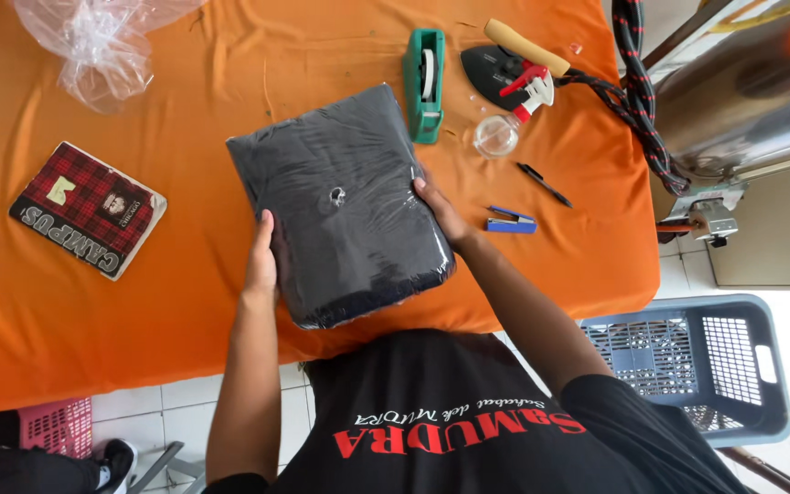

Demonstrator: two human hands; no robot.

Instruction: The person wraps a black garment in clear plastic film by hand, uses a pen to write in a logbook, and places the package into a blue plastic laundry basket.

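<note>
In the head view, a folded dark garment sealed in a clear plastic bag (340, 206) lies at the centre of the frame on an orange cloth-covered table (93, 311), its lower edge near the table's front edge. The left hand (261, 261) presses flat against the package's left side, fingers extended along the edge rather than curled. The right hand (441, 212) grasps the right side, thumb on top and fingers tucked under the plastic. Both hands are in contact with the package and it appears squeezed between them.

The slick plastic could slide out from between the palms, since the left hand only presses and does not wrap around; the package sits close to the front edge, so a slip toward the person could send it off the table. A small glint near the package's middle may be a puncture or trapped air, too small to tell; hard squeezing there could split the film.

Just above the package's upper right corner stands a green tape dispenser (425, 84), nearly touching it. Further right lie a dark clothes iron with a wooden handle (509, 66), its braided cord (637, 101) running off the upper right, a small clear round container (496, 135), a black pen (543, 184) and a blue stapler (510, 220) just beside the right wrist. A red plaid notebook (89, 209) lies well apart at left, crumpled clear plastic (93, 41) at upper left. A blue plastic basket (697, 361) sits on the floor at lower right.
</note>
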